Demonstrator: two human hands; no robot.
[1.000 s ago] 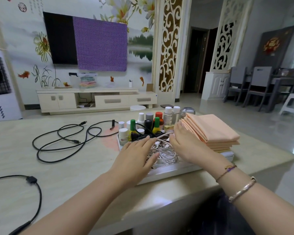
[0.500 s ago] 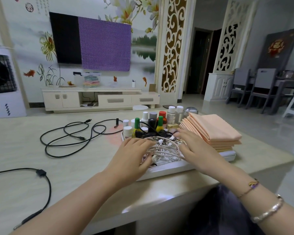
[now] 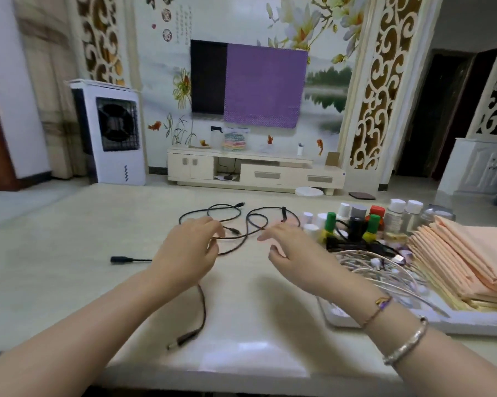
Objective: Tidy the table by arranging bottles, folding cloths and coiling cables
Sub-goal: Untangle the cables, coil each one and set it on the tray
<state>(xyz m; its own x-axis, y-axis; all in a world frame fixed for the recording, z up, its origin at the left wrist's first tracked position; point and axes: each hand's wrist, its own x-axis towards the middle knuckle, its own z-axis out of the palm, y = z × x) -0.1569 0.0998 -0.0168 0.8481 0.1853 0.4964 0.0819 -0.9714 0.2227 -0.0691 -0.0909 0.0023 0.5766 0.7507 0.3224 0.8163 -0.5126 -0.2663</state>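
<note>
Black cable (image 3: 241,224) lies in loose, tangled loops mid-worktop (image 3: 69,253), one plug end trailing toward the near edge; left hand (image 3: 187,253) curls its fingers round a loop; right hand (image 3: 296,253) hovers just beside the loops, fingers spread, holding nothing.

Both forearms reach forward from the near edge of the table, bare to the elbow. The left hand (image 3: 185,253) is held palm down toward the middle of the table, its fingers curled with thumb and fingertips close together; whether they pinch anything cannot be told. The right hand (image 3: 291,253) is beside it, apart from it, palm down, fingers loosely spread and slightly bent, holding nothing. The right wrist carries a thin cord bracelet (image 3: 377,308) and a silver bangle (image 3: 407,340).
</note>
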